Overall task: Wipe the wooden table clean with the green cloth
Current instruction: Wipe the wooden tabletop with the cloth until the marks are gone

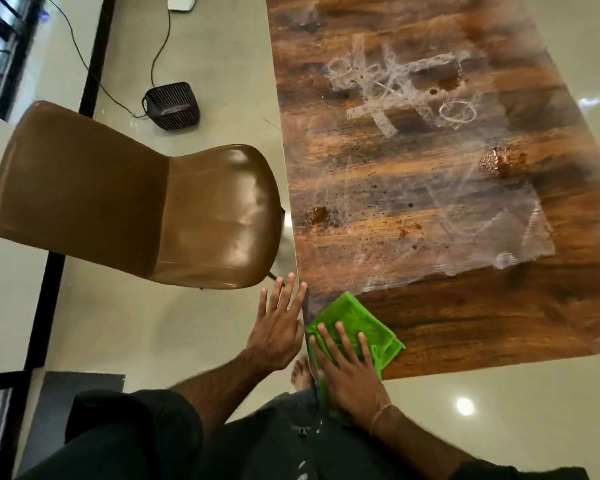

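Note:
The wooden table (482, 317) fills the right half of the view. White chalk marks (395, 88) and brown stains (503, 162) cover its middle and far part; the strip nearest me looks wiped. A folded green cloth (357, 323) lies on the table's near left corner. My right hand (347, 372) presses flat on the cloth with straight fingers. My left hand (278, 327) is held with straight fingers just off the table's left edge, above the floor, holding nothing.
A brown leather chair (129, 206) stands close to the table's left edge. A small dark fan (172, 105) with a cable sits on the pale floor beyond it. A dark mat (73, 403) lies at lower left. My bare foot (300, 372) shows under the table corner.

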